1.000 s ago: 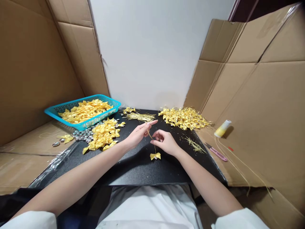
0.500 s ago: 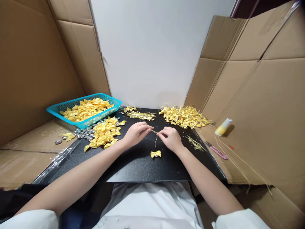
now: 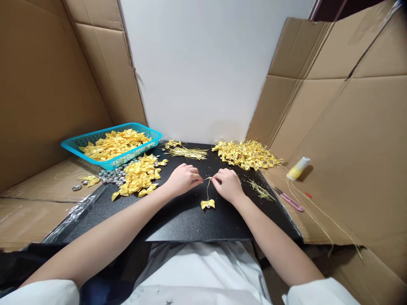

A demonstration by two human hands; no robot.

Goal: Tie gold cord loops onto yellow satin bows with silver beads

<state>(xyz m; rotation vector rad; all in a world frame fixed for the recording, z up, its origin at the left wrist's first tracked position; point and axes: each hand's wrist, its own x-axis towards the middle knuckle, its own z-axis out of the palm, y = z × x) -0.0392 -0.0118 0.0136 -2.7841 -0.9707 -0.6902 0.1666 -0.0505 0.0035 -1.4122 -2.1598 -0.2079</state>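
Between my fingertips stretches a thin gold cord (image 3: 207,188), its lower part running down to a yellow ribbon bow (image 3: 207,204) with a small silver bell-like piece at its middle. My left hand (image 3: 185,180) pinches one end of the cord. My right hand (image 3: 227,183) pinches the cord from the other side, close to where it crosses itself. The bow is below both hands, over the black tabletop (image 3: 190,224). Fingers of both hands are closed, and their grip points are partly hidden.
Left stands a turquoise basket (image 3: 111,164) of yellow bows, beside loose bows (image 3: 140,178) and silver pieces (image 3: 116,176). Cut cords (image 3: 187,153) lie at the back, finished-looking bows (image 3: 246,154) behind right. Pink-handled snips (image 3: 291,200) and a thread spool (image 3: 298,168) sit right, near cardboard walls.
My left hand has lowered slightly and its fingers have curled in more. The cord between the hands has shifted, its crossing now nearer my right fingertips. The bow stays about where it was.
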